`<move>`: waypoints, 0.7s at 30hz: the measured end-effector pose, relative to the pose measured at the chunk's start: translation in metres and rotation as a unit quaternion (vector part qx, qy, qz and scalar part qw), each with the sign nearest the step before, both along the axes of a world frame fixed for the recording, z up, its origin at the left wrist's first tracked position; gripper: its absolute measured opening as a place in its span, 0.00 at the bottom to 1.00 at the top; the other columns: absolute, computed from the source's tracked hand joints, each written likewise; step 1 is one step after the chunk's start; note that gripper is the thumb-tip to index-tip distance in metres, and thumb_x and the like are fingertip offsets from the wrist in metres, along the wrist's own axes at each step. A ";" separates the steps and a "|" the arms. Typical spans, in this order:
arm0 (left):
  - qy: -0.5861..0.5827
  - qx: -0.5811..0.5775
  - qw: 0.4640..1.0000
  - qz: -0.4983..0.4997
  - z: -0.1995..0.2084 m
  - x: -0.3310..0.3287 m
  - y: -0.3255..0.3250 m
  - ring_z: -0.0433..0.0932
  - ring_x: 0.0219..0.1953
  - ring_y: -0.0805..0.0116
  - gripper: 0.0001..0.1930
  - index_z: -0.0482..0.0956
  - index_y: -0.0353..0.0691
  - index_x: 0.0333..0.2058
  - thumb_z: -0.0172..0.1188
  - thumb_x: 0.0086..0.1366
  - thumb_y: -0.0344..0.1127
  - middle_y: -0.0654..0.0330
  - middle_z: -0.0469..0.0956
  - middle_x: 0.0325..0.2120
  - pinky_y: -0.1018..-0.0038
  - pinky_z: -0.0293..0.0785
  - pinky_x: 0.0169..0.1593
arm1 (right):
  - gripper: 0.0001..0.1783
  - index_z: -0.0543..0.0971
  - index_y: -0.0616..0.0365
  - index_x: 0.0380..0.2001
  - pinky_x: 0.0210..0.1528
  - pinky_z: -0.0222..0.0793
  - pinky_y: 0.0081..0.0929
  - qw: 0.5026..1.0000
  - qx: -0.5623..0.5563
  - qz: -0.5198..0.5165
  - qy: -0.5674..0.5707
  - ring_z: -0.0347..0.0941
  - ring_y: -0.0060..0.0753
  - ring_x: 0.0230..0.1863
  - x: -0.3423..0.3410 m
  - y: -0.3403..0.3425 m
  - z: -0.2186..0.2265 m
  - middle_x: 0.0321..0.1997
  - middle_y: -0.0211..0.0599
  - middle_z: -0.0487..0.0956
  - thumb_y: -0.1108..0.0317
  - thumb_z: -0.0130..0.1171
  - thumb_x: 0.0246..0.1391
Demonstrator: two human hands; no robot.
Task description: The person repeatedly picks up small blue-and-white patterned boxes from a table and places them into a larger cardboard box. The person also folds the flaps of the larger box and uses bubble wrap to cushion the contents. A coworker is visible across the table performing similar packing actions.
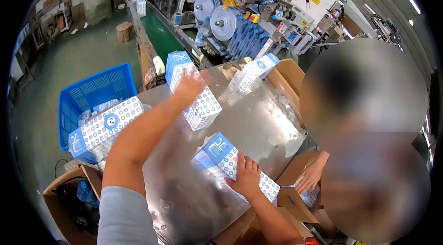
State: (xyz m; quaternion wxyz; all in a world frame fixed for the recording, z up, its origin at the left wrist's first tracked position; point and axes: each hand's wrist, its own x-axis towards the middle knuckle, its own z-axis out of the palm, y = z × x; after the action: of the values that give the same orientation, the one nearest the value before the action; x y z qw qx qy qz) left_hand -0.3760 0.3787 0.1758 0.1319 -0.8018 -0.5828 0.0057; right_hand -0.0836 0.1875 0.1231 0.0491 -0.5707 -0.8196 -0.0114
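Note:
My left hand [189, 89], smeared by motion, is over a long white-and-blue box [199, 106] at the far middle of the metal table; its fingers are too blurred to read. My right hand [245, 178] is closed across a second long box [219, 153] nearer me, index finger along its top and the other fingers bent at the far edge. Both boxes have blue end sections and small round prints. A third such box [99, 132] lies left of my left forearm. A fourth box [256, 72] lies at the table's far right.
A blue plastic crate [94, 74] holds more boxes at left. Open cardboard cartons stand front left [69, 183] and right [295, 201]. At the right carton is a co-worker's hand [312, 173]. Beyond the metal table [177, 171] run a green conveyor [159, 37] and a machine with film rolls [225, 23].

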 end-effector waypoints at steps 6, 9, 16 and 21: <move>0.076 -0.205 0.974 -0.053 -0.021 0.017 0.038 0.51 0.68 0.50 0.62 0.47 0.50 0.68 0.77 0.36 0.50 0.51 0.53 0.65 0.44 0.43 0.67 | 0.56 0.61 0.59 0.63 0.53 0.58 0.41 0.995 -0.015 0.072 0.070 0.65 0.45 0.49 -0.009 -0.012 0.015 0.47 0.42 0.70 0.56 0.75 0.28; -0.054 -0.217 0.974 -0.025 -0.021 0.068 0.033 0.53 0.67 0.51 0.66 0.48 0.48 0.68 0.77 0.30 0.57 0.49 0.61 0.61 0.44 0.40 0.67 | 0.52 0.66 0.59 0.60 0.52 0.59 0.40 0.988 -0.022 0.101 0.114 0.66 0.46 0.49 -0.001 -0.032 0.017 0.46 0.41 0.71 0.63 0.74 0.25; -0.212 -0.305 0.928 0.032 -0.035 0.054 -0.046 0.72 0.56 0.56 0.60 0.51 0.44 0.66 0.75 0.35 0.50 0.51 0.75 0.50 0.62 0.69 0.55 | 0.42 0.72 0.52 0.57 0.48 0.64 0.42 0.930 0.126 0.165 0.304 0.67 0.49 0.47 0.099 -0.086 0.070 0.49 0.48 0.70 0.74 0.66 0.29; -0.641 -0.373 0.622 0.250 -0.071 0.086 -0.125 0.81 0.41 0.55 0.34 0.75 0.35 0.50 0.68 0.49 0.52 0.50 0.80 0.43 0.57 0.79 0.42 | 0.42 0.66 0.51 0.61 0.49 0.64 0.42 0.887 0.265 0.106 0.363 0.66 0.47 0.50 0.213 -0.167 0.109 0.52 0.48 0.68 0.68 0.68 0.38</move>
State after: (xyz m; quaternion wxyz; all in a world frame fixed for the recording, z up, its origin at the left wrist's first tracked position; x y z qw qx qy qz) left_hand -0.2899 0.2541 0.1048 -0.5918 -0.4058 -0.6459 -0.2605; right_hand 0.1295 0.0204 0.2323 0.4934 -0.4109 -0.7665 -0.0154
